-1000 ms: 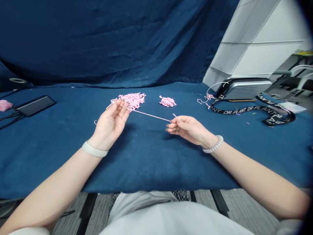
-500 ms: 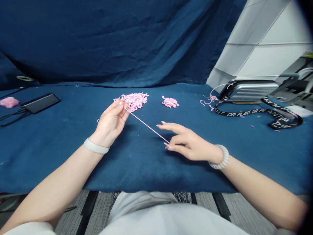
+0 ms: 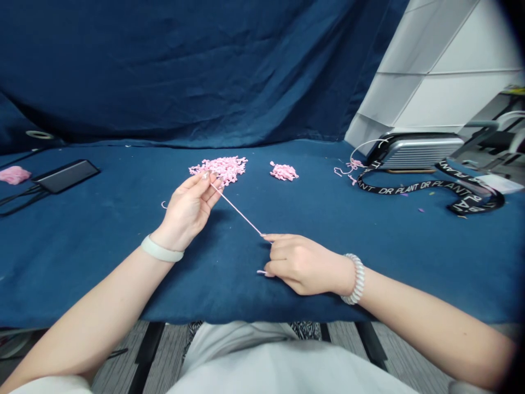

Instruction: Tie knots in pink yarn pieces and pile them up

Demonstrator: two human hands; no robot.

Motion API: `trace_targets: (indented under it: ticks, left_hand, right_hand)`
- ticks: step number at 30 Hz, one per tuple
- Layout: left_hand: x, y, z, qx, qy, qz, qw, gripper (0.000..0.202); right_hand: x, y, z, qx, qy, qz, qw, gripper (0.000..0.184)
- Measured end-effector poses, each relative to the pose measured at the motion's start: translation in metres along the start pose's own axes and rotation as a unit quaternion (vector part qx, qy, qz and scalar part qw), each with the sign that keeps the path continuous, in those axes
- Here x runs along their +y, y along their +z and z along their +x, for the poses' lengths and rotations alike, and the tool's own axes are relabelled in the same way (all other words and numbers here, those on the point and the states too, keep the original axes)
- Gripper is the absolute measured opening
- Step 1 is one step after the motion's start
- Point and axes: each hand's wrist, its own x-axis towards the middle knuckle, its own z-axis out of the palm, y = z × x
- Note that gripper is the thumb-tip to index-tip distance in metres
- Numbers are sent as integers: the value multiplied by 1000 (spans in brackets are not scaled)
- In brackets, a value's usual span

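Note:
A thin pink yarn strand (image 3: pixel 240 212) runs taut and slanting between my two hands above the blue cloth. My left hand (image 3: pixel 191 202) pinches its upper end between thumb and fingertips. My right hand (image 3: pixel 305 264) is closed on the other end, the index finger laid along the strand and a short tail poking out below by the thumb. Behind my left fingertips lies a large heap of small pink yarn pieces (image 3: pixel 227 166). A smaller pink heap (image 3: pixel 284 171) sits to its right. A curl of pink yarn shows just left of my left hand.
The table has a blue cloth (image 3: pixel 123 230). At left lie a dark rectangular device (image 3: pixel 65 175) with cables and a pink clump (image 3: pixel 15 174). At right stand a silver ribbed case (image 3: pixel 426 151), a black lettered strap (image 3: pixel 397 190) and loose pink yarn scraps (image 3: pixel 353 164).
My right hand has moved slightly down and left, and its raised index finger has curled down onto the strand. My left hand keeps its pinch, nearly still.

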Motion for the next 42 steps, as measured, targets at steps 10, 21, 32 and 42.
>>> trace_targets:
  ticks: [10, 21, 32, 42]
  left_hand:
    - [9, 4, -1, -6, -44, -69, 997, 14]
    - [3, 9, -13, -74, -25, 13, 997, 10]
    - [-31, 19, -34, -156, -84, 141, 974, 24]
    - [-43, 26, -45, -161, -114, 130, 972, 21]
  right_hand:
    - [1, -1, -3, 196, 6, -41, 980, 16]
    - [23, 0, 8, 240, 427, 452, 745, 41]
    - [26, 9, 15, 288, 440, 559, 641, 39]
    - [8, 3, 23, 291, 411, 656, 562, 34]
